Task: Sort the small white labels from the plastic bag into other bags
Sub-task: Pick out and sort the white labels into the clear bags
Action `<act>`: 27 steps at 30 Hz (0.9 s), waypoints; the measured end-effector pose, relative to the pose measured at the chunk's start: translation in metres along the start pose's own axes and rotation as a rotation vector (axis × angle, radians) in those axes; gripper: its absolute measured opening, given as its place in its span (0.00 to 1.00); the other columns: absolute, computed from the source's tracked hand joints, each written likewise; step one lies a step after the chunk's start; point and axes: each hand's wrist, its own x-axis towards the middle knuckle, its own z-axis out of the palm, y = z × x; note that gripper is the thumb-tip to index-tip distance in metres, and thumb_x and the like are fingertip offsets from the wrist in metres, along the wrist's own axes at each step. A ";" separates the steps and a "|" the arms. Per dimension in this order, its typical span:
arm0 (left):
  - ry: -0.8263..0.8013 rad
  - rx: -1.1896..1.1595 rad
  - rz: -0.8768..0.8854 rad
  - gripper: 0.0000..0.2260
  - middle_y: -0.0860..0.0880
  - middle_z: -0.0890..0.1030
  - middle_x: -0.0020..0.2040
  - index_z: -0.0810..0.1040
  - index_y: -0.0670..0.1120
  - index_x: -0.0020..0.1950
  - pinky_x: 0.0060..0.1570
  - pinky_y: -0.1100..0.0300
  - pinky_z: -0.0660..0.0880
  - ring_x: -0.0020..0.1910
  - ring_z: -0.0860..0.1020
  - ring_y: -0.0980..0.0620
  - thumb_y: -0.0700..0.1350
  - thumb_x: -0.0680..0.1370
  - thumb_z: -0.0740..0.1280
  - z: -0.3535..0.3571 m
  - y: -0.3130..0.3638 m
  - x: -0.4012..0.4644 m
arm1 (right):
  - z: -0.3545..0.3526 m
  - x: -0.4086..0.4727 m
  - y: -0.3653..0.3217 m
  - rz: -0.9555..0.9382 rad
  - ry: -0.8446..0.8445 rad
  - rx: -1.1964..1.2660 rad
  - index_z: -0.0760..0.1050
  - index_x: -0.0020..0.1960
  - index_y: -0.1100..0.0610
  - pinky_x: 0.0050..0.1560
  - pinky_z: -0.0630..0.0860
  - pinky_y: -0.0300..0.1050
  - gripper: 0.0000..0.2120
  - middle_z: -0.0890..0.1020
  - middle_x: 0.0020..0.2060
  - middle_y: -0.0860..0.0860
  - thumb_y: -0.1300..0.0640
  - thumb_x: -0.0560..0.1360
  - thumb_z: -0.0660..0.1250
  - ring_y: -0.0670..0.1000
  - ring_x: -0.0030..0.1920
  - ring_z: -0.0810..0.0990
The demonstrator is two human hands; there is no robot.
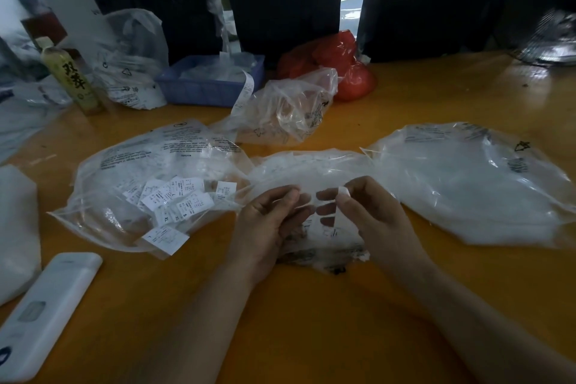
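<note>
Your forearms are bare to the frame edge, no sleeves in view. Left hand (268, 224) at 9 o'clock, right hand (371, 212) at 3: no gloves, rings or watch.

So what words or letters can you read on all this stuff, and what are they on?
"双莽": large black characters on the yellow bottle, second one uncertain.
"XL", "S", "L": size letters on the white labels in the left bag.
Small print on the labels and black print on the bags: too small to read.
Strip of labels hanging from the blue basket: blurred.
White device: nothing readable.
</note>
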 end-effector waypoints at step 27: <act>-0.026 0.080 0.063 0.15 0.37 0.87 0.52 0.85 0.37 0.57 0.47 0.62 0.84 0.51 0.88 0.43 0.40 0.72 0.76 0.001 -0.004 -0.002 | -0.001 -0.003 -0.014 -0.057 0.233 -0.179 0.77 0.50 0.54 0.41 0.83 0.45 0.04 0.83 0.40 0.51 0.55 0.78 0.71 0.52 0.38 0.84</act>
